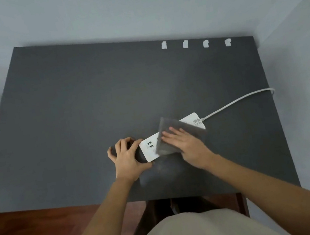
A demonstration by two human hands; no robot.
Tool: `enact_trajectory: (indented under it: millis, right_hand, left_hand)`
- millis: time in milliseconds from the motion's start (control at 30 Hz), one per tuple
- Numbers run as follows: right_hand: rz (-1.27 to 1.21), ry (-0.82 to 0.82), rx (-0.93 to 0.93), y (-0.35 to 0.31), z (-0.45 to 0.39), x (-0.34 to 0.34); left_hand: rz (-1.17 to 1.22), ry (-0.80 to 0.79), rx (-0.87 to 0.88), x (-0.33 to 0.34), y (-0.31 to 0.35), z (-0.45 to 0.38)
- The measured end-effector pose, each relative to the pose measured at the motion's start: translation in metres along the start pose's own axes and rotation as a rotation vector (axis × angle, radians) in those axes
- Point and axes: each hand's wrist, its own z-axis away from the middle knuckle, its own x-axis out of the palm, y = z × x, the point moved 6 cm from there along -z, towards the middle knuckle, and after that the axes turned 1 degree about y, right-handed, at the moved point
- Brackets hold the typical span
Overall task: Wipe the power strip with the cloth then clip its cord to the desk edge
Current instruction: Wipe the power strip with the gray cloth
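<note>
A white power strip [192, 121] lies slanted on the dark grey desk [80, 113], its USB end toward me. A grey cloth [174, 128] covers its middle. My right hand [186, 142] presses flat on the cloth, fingers spread. My left hand [126, 156] grips the strip's near-left end, thumb at its front corner. The white cord [237, 101] runs from the strip's far end to the desk's right edge and drops over it. Several white cord clips [185, 44] sit in a row near the far edge of the desk.
A pale wall stands behind the desk and along its right side. Reddish-brown wooden floor [36, 233] shows at the near left. My light trousers fill the bottom of the view below the desk's near edge.
</note>
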Motion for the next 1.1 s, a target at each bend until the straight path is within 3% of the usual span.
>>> enact_trajectory:
  millis: [133, 200, 300, 400, 467, 533, 633, 733, 800, 933, 1000, 1100]
  right_hand:
    - [-0.001, 0.237, 0.594, 0.080, 0.009, -0.045]
    - [-0.009, 0.239, 0.521, 0.042, -0.010, -0.025]
    - [-0.003, -0.031, 0.101, -0.032, -0.011, 0.034]
    - [0.054, -0.069, -0.057, -0.012, 0.015, 0.017]
    - [0.078, 0.054, 0.104, 0.037, 0.026, -0.012]
    - [-0.066, 0.199, 0.408, 0.071, 0.028, -0.040]
    - [-0.321, 0.370, 0.652, 0.065, 0.017, -0.050]
    - [-0.429, 0.462, 0.656, 0.055, 0.019, -0.054]
    - [-0.502, 0.503, 0.679, 0.056, 0.027, -0.060]
    - [-0.563, 0.486, 0.655, 0.047, 0.043, -0.057]
    - [-0.552, 0.479, 0.668, 0.052, 0.041, -0.060]
    - [-0.455, 0.539, 0.739, 0.036, 0.029, -0.069]
  left_hand:
    - [0.001, -0.003, 0.010, -0.002, 0.004, 0.001]
    - [-0.008, -0.006, 0.013, -0.001, 0.002, 0.002]
    - [-0.022, -0.017, 0.003, -0.004, 0.006, 0.002]
    - [-0.021, -0.023, 0.000, -0.007, 0.009, 0.001]
    - [-0.032, -0.037, -0.007, -0.006, 0.009, 0.000]
    - [-0.034, -0.059, -0.018, -0.005, 0.011, 0.002]
    - [-0.003, -0.033, -0.034, -0.011, 0.019, 0.006]
    - [0.358, -0.010, -0.074, -0.022, 0.032, 0.009]
    - [0.642, -0.082, -0.109, -0.027, 0.042, 0.010]
    - [1.169, -0.218, -0.372, -0.024, 0.054, 0.014]
    - [1.156, -0.190, -0.347, -0.026, 0.060, 0.012]
    - [1.061, -0.143, -0.160, -0.034, 0.075, 0.009]
